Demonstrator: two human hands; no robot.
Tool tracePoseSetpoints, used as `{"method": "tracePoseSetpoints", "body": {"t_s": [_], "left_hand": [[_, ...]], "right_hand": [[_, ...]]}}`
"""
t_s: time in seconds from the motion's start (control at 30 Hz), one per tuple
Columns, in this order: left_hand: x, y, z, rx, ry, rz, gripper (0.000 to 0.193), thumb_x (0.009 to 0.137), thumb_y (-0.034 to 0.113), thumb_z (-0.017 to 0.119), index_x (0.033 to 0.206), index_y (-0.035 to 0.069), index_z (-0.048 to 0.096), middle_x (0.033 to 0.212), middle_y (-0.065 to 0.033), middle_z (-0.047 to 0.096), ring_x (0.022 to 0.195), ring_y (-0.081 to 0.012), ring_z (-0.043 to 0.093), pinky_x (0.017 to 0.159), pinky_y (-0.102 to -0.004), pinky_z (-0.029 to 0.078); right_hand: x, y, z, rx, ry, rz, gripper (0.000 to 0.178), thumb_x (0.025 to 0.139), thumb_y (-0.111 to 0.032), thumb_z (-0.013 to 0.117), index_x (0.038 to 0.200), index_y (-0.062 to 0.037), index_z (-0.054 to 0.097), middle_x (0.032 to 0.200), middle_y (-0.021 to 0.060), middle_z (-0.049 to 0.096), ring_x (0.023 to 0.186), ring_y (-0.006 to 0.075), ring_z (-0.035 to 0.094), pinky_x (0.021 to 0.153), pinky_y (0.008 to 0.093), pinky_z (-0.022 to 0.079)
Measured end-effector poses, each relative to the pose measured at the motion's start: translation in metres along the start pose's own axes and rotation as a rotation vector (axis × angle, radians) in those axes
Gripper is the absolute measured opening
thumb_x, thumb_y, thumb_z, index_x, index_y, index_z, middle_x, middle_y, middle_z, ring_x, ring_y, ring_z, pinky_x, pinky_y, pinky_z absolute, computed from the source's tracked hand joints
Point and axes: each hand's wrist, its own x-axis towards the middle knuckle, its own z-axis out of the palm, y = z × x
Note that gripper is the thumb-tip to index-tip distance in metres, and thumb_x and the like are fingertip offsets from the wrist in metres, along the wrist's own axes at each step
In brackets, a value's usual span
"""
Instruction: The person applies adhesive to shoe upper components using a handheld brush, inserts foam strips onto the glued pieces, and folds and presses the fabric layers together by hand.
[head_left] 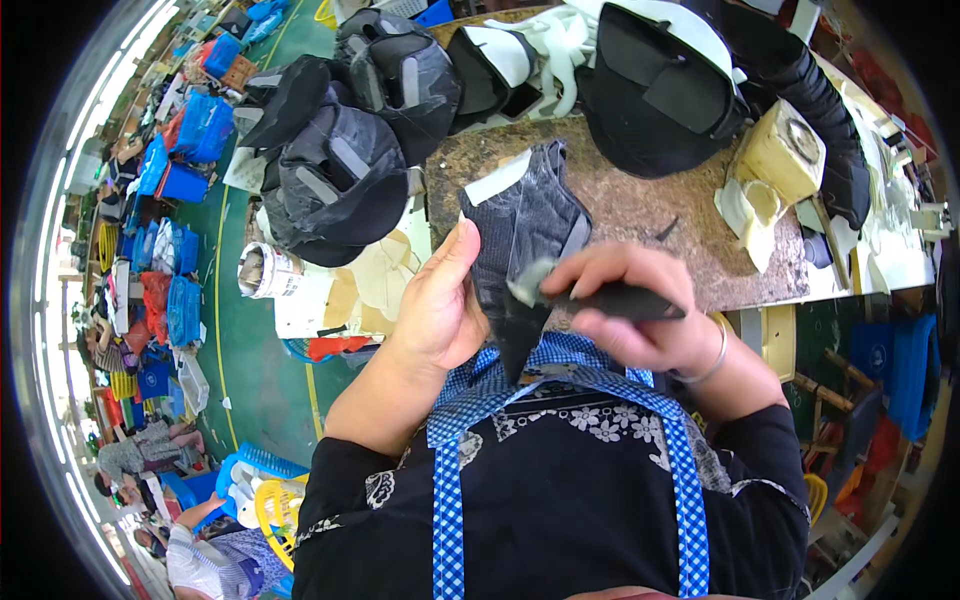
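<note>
My left hand (447,300) grips the near left edge of a black fabric piece (530,215) shaped like a shoe upper, its thumb along the side. A white strip lies across the far end of this piece, and its pointed near end hangs by my apron. In my right hand (640,300) is a brush (630,302) with a dark handle, closed in the fingers. The brush's pale, slightly blurred tip is over the lower right part of the piece; whether it touches cannot be made out.
Stacked black pieces (335,170) with grey strips stand at the left. More black pieces (660,100) lie at the back. A cream block-shaped container (785,145) sits on the brown worktable (690,225). A white tub (265,270) is at the left edge. People work far left.
</note>
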Motion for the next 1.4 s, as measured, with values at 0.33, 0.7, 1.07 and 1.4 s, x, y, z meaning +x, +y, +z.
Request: {"method": "tracePoseSetpoints", "body": {"t_s": [0.33,0.7,1.07,1.4], "left_hand": [[0.003,-0.002,-0.009,-0.157,0.050,-0.041,0.044,0.092,0.031,0.037,0.128,0.005,0.034,0.123,-0.0144,0.046,0.110,-0.0251,0.049,0.093,-0.0406,0.040],[0.045,0.095,-0.076,0.301,0.582,0.387,0.053,0.090,0.041,0.041,0.121,-0.002,0.040,0.112,-0.0171,0.053,0.102,-0.0283,0.053,0.091,-0.0391,0.039],[0.065,0.014,-0.070,1.987,-0.180,0.943,0.032,0.068,0.016,0.066,0.096,0.003,0.056,0.103,-0.0122,0.055,0.099,-0.0288,0.052,0.084,-0.0369,0.041],[0.072,0.022,-0.099,2.100,0.064,0.812,0.036,0.074,0.019,0.061,0.103,0.001,0.053,0.119,-0.0146,0.048,0.114,-0.0287,0.043,0.095,-0.0409,0.033]], "right_hand": [[0.003,0.005,0.018,0.145,0.540,0.332,0.019,0.071,-0.004,0.069,0.080,-0.0015,0.053,0.085,0.0104,0.063,0.071,0.0174,0.063,0.063,0.0270,0.050],[0.022,0.036,-0.004,-0.288,0.447,0.438,0.011,0.079,-0.008,0.059,0.082,-0.0045,0.048,0.055,-0.0013,0.048,0.049,0.0038,0.046,0.043,0.0232,0.036],[0.127,0.187,-0.005,-1.431,-0.487,0.229,0.035,0.077,-0.011,0.048,0.113,-0.0088,0.052,0.062,0.0079,0.059,0.059,0.0236,0.061,0.052,0.0374,0.046],[0.192,0.137,-0.067,-1.725,-0.297,-0.050,0.014,0.071,-0.014,0.055,0.085,-0.0113,0.054,0.066,0.0062,0.059,0.065,0.0226,0.061,0.052,0.0332,0.045]]}}
